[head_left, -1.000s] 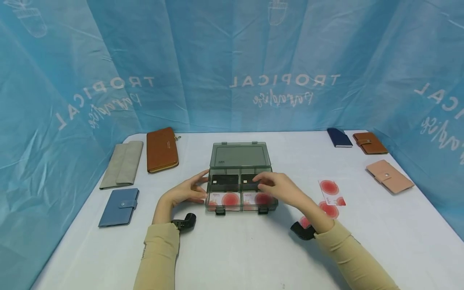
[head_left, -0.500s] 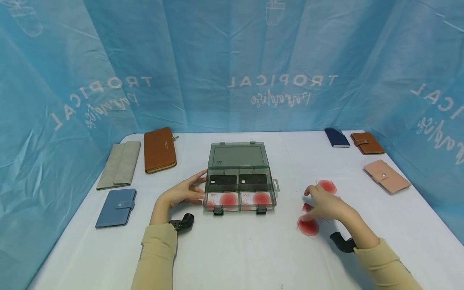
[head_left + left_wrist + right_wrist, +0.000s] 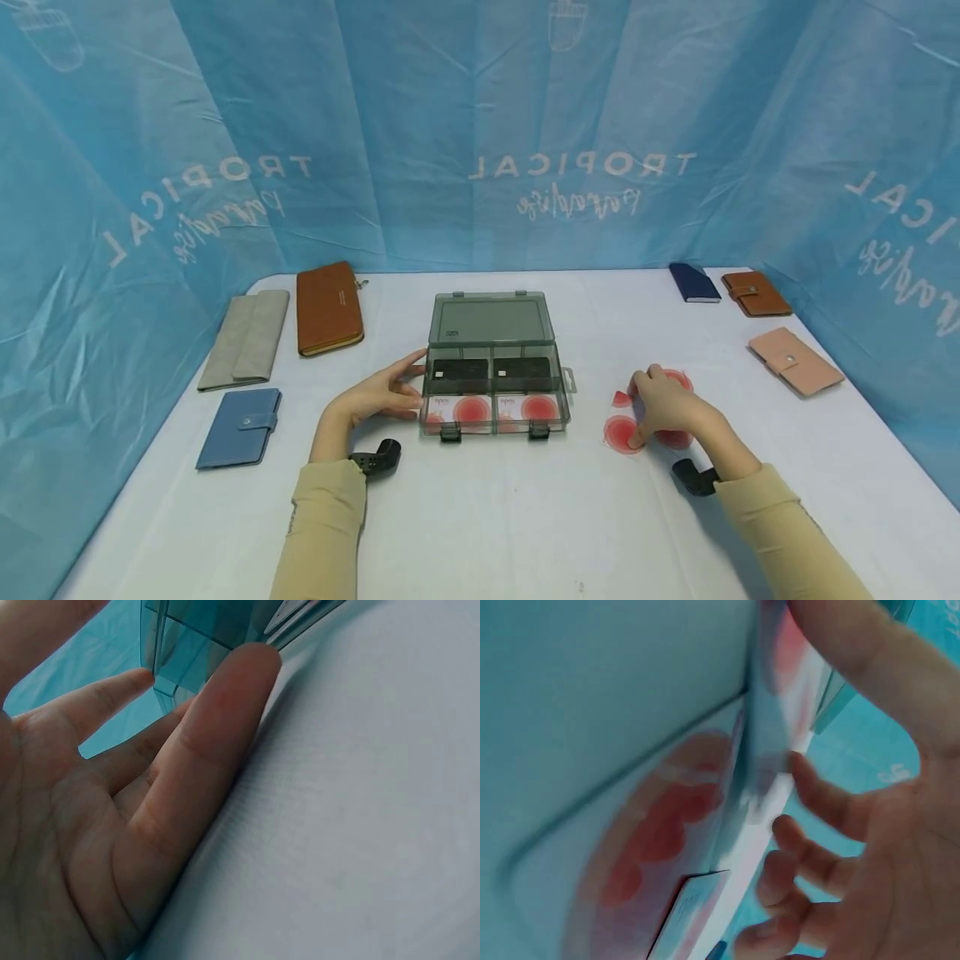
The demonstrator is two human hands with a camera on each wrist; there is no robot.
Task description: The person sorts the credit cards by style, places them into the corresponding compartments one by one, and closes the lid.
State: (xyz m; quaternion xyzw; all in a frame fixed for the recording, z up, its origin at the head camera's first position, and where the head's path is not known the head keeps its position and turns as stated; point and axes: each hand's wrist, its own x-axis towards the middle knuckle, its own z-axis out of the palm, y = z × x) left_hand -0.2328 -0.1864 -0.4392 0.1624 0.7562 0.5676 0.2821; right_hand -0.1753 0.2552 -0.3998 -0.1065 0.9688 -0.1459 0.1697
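A translucent green divided box (image 3: 491, 321) stands with its lid raised; black cards (image 3: 460, 375) lie in its back compartments and red-and-white cards (image 3: 455, 410) in the front ones. My left hand (image 3: 380, 396) rests at the box's left side, thumb and fingers spread; the left wrist view has the thumb (image 3: 217, 742) straight beside the clear wall. At the right, my right hand (image 3: 669, 406) pinches a red-and-white card (image 3: 621, 429) by its edges. In the right wrist view this card (image 3: 776, 712) is tilted and blurred; another card (image 3: 660, 840) lies beneath the hand.
To the left lie a brown zip wallet (image 3: 328, 308), a beige wallet (image 3: 243, 340) and a blue card holder (image 3: 238, 427). Far right are a navy holder (image 3: 693, 283), a brown snap wallet (image 3: 756, 293) and a pink holder (image 3: 795, 362). A blue curtain (image 3: 420, 133) hangs behind.
My right hand has left the box's right compartments and moved right to the loose cards. One card has since shifted slightly left and away with it. The left hand stays at the box.
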